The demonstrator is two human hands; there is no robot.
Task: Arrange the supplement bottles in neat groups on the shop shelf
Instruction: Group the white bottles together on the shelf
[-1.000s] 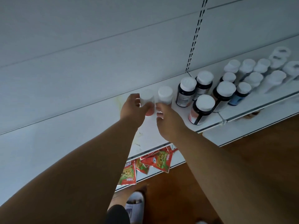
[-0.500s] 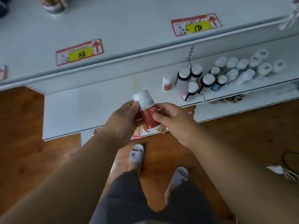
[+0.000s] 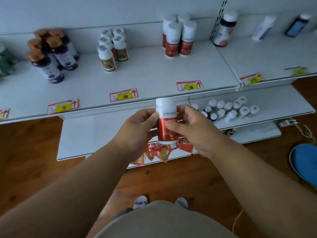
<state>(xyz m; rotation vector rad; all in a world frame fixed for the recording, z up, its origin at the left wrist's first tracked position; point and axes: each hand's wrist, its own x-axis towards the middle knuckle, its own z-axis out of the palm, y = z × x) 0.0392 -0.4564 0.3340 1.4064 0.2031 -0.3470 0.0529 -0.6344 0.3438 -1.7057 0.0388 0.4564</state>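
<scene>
I hold a red-labelled supplement bottle with a white cap (image 3: 165, 107) upright in front of me, above the lower shelf. My left hand (image 3: 135, 129) grips its left side and my right hand (image 3: 193, 127) grips its right side, thumb across the label. On the upper shelf (image 3: 154, 78) stands a group of matching red-labelled bottles (image 3: 178, 36), straight ahead of the held one. Left of them are a group of white bottles with green-orange labels (image 3: 111, 50) and a group of dark purple bottles with orange caps (image 3: 53, 55).
A dark bottle with a pink label (image 3: 224, 30), a white tube (image 3: 263, 28) and a blue bottle (image 3: 297, 25) stand at upper right. Several white-capped bottles (image 3: 228, 109) crowd the lower shelf (image 3: 96, 133). Red sachets (image 3: 161, 152) hang below. Price tags (image 3: 123, 95) line the shelf edge. A blue object (image 3: 305, 162) lies on the wooden floor.
I lifted the red-labelled bottle off the lower shelf with both hands and brought it up toward me. My view has risen, so the upper shelf and its bottle groups now show.
</scene>
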